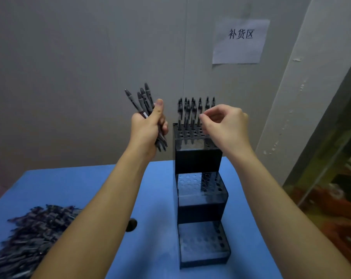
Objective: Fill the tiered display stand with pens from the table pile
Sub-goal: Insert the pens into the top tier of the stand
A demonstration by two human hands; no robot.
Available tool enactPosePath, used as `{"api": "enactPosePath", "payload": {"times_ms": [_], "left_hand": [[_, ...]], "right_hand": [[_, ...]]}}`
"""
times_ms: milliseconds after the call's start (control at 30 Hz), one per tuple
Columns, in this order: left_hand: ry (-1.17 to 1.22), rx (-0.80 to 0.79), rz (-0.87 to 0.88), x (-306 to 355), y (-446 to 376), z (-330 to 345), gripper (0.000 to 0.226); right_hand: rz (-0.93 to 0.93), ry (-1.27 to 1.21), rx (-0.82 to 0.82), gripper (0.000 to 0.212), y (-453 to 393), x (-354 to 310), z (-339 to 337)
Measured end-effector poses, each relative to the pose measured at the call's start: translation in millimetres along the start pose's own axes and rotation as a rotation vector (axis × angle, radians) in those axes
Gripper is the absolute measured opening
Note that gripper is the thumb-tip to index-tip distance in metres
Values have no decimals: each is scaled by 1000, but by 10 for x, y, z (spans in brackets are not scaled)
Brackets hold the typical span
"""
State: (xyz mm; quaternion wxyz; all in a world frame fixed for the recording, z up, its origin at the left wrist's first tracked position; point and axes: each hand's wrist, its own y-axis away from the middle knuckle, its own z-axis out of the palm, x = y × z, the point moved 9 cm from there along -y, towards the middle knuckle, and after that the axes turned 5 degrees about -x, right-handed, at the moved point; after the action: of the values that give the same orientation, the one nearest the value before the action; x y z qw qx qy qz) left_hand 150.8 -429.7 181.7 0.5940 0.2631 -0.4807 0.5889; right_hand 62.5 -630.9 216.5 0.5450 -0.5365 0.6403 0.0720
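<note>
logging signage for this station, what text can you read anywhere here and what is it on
"补货区": handwritten on the white paper sheet stuck to the wall.
The pens held in the left hand carry a small light label on the barrel, too small and blurred to read.
No text shows on the display stand.

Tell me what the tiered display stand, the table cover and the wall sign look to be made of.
The dark three-step tiered display stand: probably smooth acrylic or hard plastic, since its hole-drilled tops shine and look half see-through. The blue table cover: matte, no glare; cloth, foam or mat, unclear. The white rectangular wall sign: thin paper, faintly creased, with printed characters.
</note>
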Motion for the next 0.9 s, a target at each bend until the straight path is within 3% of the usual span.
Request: {"api": "enactPosePath", "payload": {"times_ms": [167,433,633,767,900], "left_hand": [[8,-24,34,-91,71,217,40],[41,82,43,-239,131,416,47],[44,119,79,-255,125,408,47],[33,157,71,-297,86,341,50],[119,223,52,-348,33,226,49]], "right_hand": [[-48,-148,-159,4,166,42,71],[-136,-266,-415,15,235,93,238],[-283,-185,-414,23,243,49,391],[-373,-128,-363,17,173,7,477],[-346,-164,-347,11,189,17,558]]}}
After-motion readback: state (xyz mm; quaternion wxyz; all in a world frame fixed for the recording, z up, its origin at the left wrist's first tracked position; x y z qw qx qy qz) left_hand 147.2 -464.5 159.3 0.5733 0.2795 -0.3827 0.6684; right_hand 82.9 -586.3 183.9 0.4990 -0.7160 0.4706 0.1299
